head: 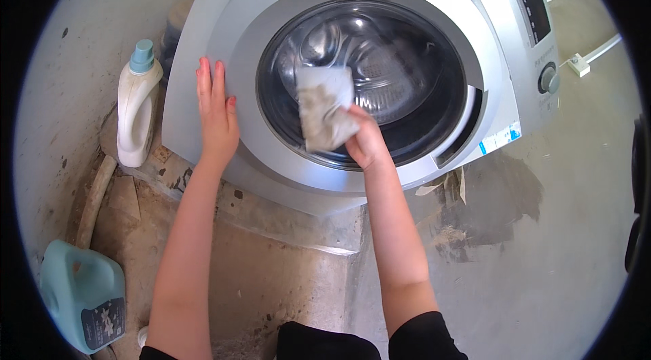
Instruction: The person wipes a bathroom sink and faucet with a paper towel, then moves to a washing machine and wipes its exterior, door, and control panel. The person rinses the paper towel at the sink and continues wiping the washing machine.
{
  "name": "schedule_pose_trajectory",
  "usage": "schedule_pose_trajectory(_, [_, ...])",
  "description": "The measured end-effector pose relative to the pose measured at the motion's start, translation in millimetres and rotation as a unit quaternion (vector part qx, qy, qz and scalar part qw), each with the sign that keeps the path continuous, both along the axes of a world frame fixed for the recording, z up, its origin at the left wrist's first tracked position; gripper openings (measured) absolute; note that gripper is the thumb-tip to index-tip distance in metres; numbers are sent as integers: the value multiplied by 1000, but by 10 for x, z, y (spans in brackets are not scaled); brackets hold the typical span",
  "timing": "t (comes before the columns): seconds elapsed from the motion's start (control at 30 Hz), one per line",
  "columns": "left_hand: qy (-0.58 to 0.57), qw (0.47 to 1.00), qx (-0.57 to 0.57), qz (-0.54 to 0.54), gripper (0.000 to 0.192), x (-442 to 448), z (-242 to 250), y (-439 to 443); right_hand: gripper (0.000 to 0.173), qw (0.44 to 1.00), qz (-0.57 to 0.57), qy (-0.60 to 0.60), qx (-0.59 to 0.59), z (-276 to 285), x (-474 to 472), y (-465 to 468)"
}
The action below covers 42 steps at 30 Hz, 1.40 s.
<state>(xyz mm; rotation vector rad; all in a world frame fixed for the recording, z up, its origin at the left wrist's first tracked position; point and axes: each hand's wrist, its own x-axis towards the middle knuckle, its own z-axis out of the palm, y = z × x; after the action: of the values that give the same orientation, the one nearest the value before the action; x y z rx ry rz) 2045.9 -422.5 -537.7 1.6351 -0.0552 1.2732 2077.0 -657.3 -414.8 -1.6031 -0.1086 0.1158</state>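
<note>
A silver front-loading washing machine [239,80] fills the upper middle of the view. Its round glass door [407,100] is closed, and the metal drum shows through the glass. In my right hand [367,138] is a white cloth [328,110] with brownish-grey stains, spread over the left part of the door glass and slightly blurred. My left hand [218,118] rests with its palm towards the front panel, left of the door ring, fingers extended and holding nothing. The door's handle recess [460,128] lies to the right of my right hand.
A white bottle with a blue cap [137,110] stands left of the machine. Lower left is a light-blue jug [84,294] bearing a dark label. A pipe [96,199] runs along the wall. The control panel with its knob [549,78] and a white socket [579,65] are at right.
</note>
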Motion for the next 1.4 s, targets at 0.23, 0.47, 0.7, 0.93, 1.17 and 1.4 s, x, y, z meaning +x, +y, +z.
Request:
schedule_pose_trajectory(0.23, [19,1000,3,-14,55,-38,-15,14,54,760,83,-339,-548,-450,-537,205])
schedule_pose_trajectory(0.47, [12,1000,-9,4,53,40,-45,-49,65,754,-84,-382,-528,-1027,41,902])
schedule_pose_trajectory(0.7, [-32,999,8,-1,53,54,-105,3,60,550,127,-279,-777,-414,34,-138])
schedule_pose_trajectory(0.93, [-42,999,8,32,51,112,-147,-42,53,-48,35,-302,-952,1263,-417,-623])
schedule_pose_trajectory(1.17, [-33,997,-5,64,54,163,-140,-114,72,283,35,-198,-938,190,-314,-442])
schedule_pose_trajectory(1.4, [-21,999,15,22,53,93,-158,-26,60,297,54,-255,-919,190,-244,-594])
